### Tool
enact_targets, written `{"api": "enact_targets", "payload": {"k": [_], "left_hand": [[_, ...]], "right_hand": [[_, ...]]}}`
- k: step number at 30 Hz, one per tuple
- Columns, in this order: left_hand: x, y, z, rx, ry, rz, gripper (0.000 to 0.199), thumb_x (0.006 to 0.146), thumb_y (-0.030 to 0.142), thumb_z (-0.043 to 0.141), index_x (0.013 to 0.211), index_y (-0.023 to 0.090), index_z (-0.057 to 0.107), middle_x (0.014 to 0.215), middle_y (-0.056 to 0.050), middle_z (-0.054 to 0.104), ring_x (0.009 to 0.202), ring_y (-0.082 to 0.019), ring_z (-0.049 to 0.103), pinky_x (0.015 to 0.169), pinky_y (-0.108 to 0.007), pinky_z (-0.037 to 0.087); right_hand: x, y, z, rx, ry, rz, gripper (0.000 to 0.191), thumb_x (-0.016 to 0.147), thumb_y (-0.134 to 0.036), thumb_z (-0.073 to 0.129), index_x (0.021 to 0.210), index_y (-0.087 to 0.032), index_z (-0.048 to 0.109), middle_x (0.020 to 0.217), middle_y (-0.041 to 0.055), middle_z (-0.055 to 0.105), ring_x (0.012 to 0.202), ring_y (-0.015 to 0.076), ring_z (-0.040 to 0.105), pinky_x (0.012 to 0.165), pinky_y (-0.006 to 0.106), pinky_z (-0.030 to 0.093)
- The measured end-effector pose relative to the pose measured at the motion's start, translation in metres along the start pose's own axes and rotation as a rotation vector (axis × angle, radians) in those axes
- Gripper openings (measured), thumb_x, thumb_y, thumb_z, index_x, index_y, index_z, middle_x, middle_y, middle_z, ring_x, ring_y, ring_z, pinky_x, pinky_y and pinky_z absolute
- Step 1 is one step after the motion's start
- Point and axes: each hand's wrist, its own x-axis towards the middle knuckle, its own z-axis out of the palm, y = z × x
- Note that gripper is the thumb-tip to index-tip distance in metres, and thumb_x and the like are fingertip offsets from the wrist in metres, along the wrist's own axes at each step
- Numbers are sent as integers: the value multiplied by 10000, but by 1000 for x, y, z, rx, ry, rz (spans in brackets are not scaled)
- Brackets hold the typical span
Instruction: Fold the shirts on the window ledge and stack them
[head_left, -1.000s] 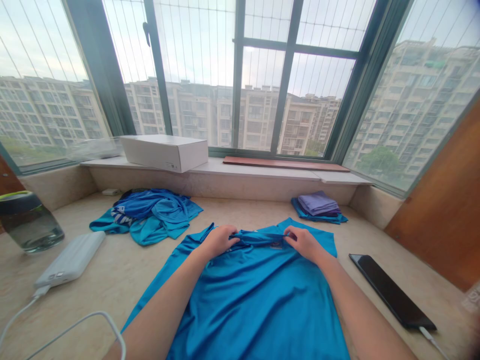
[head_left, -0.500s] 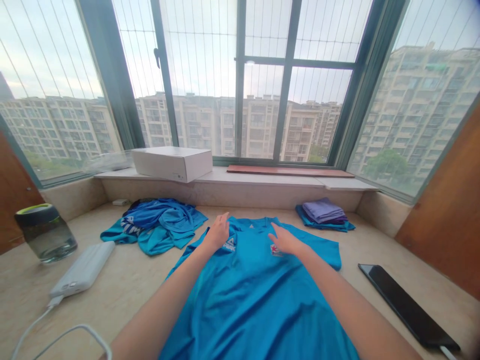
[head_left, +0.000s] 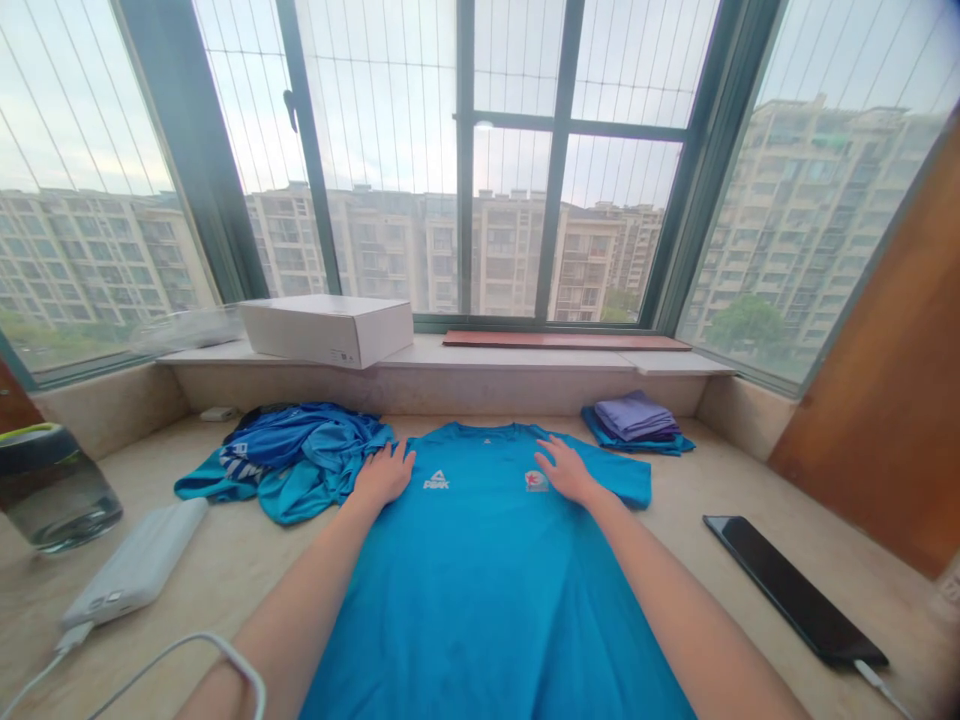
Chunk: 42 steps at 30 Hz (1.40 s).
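A blue T-shirt (head_left: pixel 487 560) lies spread out front side up, its collar toward the window. White lettering and a small red-star emblem show on its chest. My left hand (head_left: pixel 385 474) rests on the shirt's left shoulder with fingers spread, beside the heap of clothes. On the other shoulder, close to the emblem, my right hand (head_left: pixel 564 470) lies with its fingers apart. Neither hand grips the cloth. The right sleeve reaches out beyond my right hand; the left sleeve is mostly hidden under my left hand and arm.
A crumpled heap of blue clothes (head_left: pixel 292 455) lies at left, folded clothes (head_left: pixel 636 420) at back right. A water bottle (head_left: pixel 56 495) and white power bank (head_left: pixel 139 560) with cable stand left; a black phone (head_left: pixel 795 590) lies right. A white box (head_left: pixel 322 325) sits on the sill.
My hands have moved apart from near the collar toward the shoulders. The shirt's chest looks flatter, with fewer wrinkles. The whole view has shifted slightly.
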Motion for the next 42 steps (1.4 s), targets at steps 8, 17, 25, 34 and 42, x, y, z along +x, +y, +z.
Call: {"api": "enact_targets", "payload": {"k": [8, 17, 25, 34, 42], "left_hand": [[-22, 60, 3, 1, -55, 159, 609, 995, 439, 360, 1495, 99, 430, 1597, -209, 348, 1500, -362, 271, 1205, -518, 194], [-25, 54, 15, -7, -103, 113, 613, 1016, 481, 294, 1493, 129, 450, 1580, -199, 382, 1487, -370, 299, 1186, -529, 241], [-27, 48, 16, 4, -125, 87, 632, 1011, 511, 305, 1497, 135, 449, 1598, -198, 347, 1494, -385, 271, 1186, -528, 236], [-29, 52, 11, 18, -143, 97, 621, 1016, 474, 331, 1520, 125, 427, 1611, -193, 318, 1502, -383, 249, 1204, -523, 204], [-31, 54, 6, 9, -163, 86, 613, 1012, 455, 347, 1527, 130, 418, 1616, -184, 315, 1508, -369, 241, 1211, -507, 194]], "right_hand": [[-52, 66, -5, -113, 112, 464, 590, 1005, -513, 326, 1428, -176, 561, 1316, 306, 606, 1247, 457, 554, 967, 726, 341], [-49, 59, -11, -63, 215, 416, 583, 1045, -395, 181, 1397, -152, 577, 1487, 232, 492, 1364, 423, 450, 1051, 769, 264], [-51, 7, -26, 88, 183, -382, 450, 1034, -404, 379, 1374, -235, 620, 1535, 68, 487, 1417, 255, 432, 1179, 418, 341], [-58, 36, -20, -40, 80, 159, 577, 960, -479, 530, 1405, -114, 570, 1369, 178, 622, 1259, 350, 568, 1054, 455, 434], [-60, 25, -31, -116, 128, 230, 303, 952, -353, 586, 1208, -231, 692, 1260, 120, 673, 1194, 322, 584, 967, 467, 418]]}}
